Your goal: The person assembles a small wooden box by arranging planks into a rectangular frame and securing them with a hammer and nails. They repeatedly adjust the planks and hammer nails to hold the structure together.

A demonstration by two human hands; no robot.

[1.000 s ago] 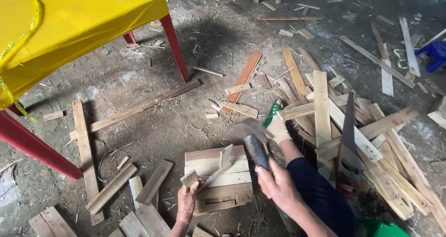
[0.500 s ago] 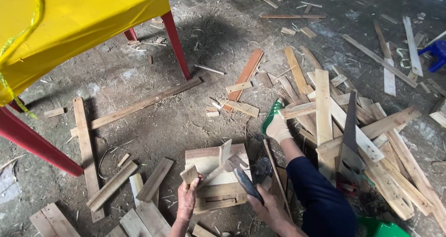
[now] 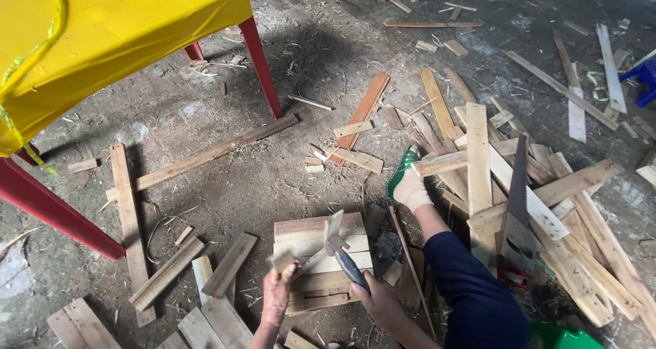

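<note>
Moved: hammer (image 3: pixel 339 254) has come down since the earlier frames; its head now meets the wood piece at lower centre.
Head view, right hand (image 3: pixel 378 300): fingers closed round the dark hammer handle.
Head view, left hand (image 3: pixel 277 291): fingers pinch a small wood block (image 3: pixel 282 261) against the stacked boards (image 3: pixel 320 234).
Doing it well: judged from the grip, keep pinching fingers low, clear of the hammer head.
Count: one hammer, one handsaw (image 3: pixel 517 205) at right, one yellow table (image 3: pixel 102 34) upper left, one socked foot (image 3: pixel 408 182).
</note>
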